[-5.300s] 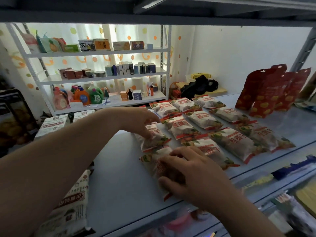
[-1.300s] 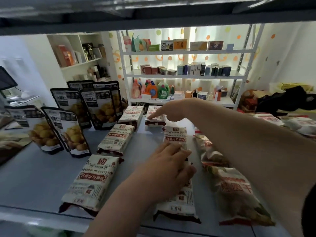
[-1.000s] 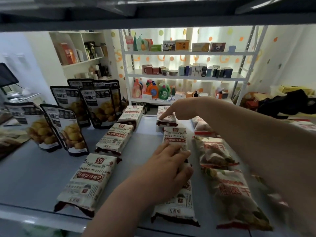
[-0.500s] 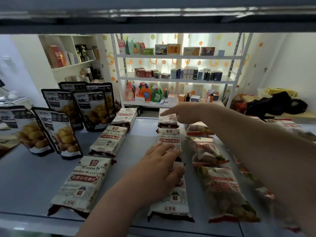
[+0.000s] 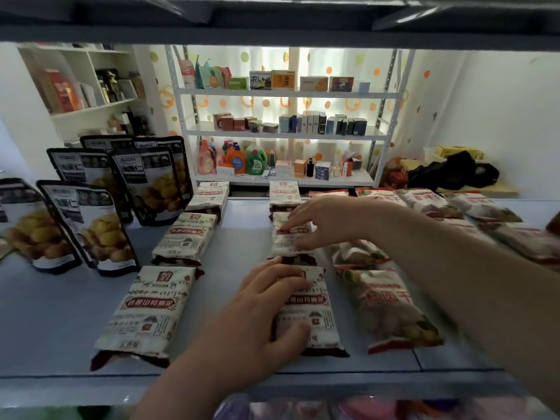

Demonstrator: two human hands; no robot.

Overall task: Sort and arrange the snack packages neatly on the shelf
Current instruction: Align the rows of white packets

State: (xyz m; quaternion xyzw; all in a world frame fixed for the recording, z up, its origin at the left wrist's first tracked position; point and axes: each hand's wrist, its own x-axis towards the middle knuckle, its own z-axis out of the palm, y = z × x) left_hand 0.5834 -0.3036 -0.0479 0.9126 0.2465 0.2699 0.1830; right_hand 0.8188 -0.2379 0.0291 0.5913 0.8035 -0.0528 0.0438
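Your left hand (image 5: 266,310) lies flat on the nearest cream-white rectangular snack packet with a red label band (image 5: 318,322). Its fingers are nearly straight and spread across the packet's upper half, and the thumb presses on the lower face. Nothing is clasped.

This nearest packet lies flat near the front edge of the pale grey-blue shelf (image 5: 45,313). Take it as your mark.

- **Right hand:** Just behind the mark, your right hand (image 5: 321,221) reaches in from the right. It holds the middle cream packet (image 5: 283,237), with curled fingers on the top face and the thumb at the near right corner.
- **This column:** The middle packet almost touches the far end of the mark. Behind it the far cream packet (image 5: 285,194) lies free of both hands.
- **Second column:** To the left of the mark, across a strip of bare shelf, three more cream packets (image 5: 151,307) lie in a second column. That column slants away toward the back.
- **Right of the mark:** Just to the right lies a translucent packet with red lettering and red sealed ends (image 5: 391,304). More of the same kind run behind it and further right.
- **Far left:** Black stand-up pouches picturing yellow kernels (image 5: 88,225) stand upright in a cluster.
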